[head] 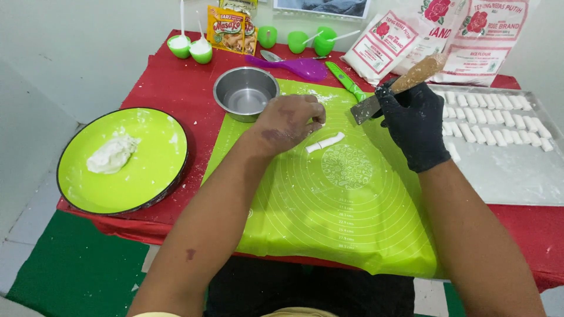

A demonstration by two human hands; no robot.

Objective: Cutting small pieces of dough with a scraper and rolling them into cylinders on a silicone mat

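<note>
My bare left hand (291, 122) rests on the lime green silicone mat (329, 199), fingers curled on a bit of white dough at its fingertips. A short cut strip of white dough (325, 142) lies on the mat just right of that hand. My right hand (414, 120), in a black glove, grips a knife (399, 88) by its wooden handle, blade tilted down toward the mat's far edge. A metal tray (505, 173) on the right carries several rows of cut white dough pieces (493, 117).
A lime green plate (147, 176) with a lump of dough (111, 155) sits at the left on the red cloth. Behind the mat stand an empty steel bowl (245, 93), a purple spatula (294, 66), a green knife (345, 80), small green cups (191, 48), a seasoning packet and flour bags (435, 35).
</note>
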